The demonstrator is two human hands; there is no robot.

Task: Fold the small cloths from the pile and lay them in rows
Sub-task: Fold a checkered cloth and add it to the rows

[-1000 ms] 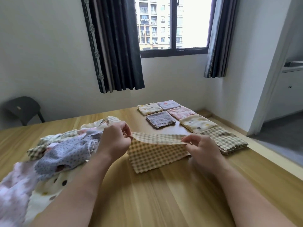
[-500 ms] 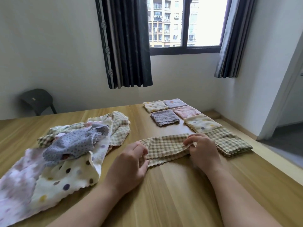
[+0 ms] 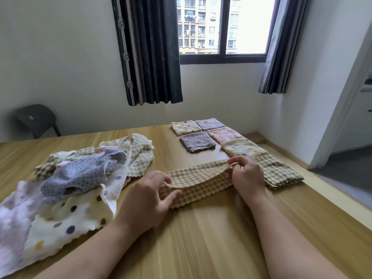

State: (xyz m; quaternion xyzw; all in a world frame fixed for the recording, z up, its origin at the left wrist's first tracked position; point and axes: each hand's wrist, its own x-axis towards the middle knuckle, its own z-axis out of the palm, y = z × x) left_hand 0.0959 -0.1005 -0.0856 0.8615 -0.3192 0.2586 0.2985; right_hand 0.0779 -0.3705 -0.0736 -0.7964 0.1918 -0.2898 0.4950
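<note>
A beige checked cloth [image 3: 198, 181], folded into a long strip, lies on the wooden table [image 3: 211, 238] between my hands. My left hand [image 3: 150, 198] pinches its left end and my right hand [image 3: 246, 175] pinches its right end, lifting the top layer a little. A loose pile of unfolded cloths [image 3: 76, 178] sits at the left: dotted cream, lilac, pink and checked ones. Several folded cloths [image 3: 217, 135] lie in two rows at the far right, with a folded checked cloth [image 3: 279, 171] nearest, just right of my right hand.
A dark stool [image 3: 36, 119] stands by the wall at the far left. Dark curtains [image 3: 151, 49] hang beside the window. The table's right edge runs along a wall and a doorway [image 3: 352, 150].
The checked cloth, held up spread between both hands, was folded in half and laid on the table as a strip. Both hands now pinch its two ends.
</note>
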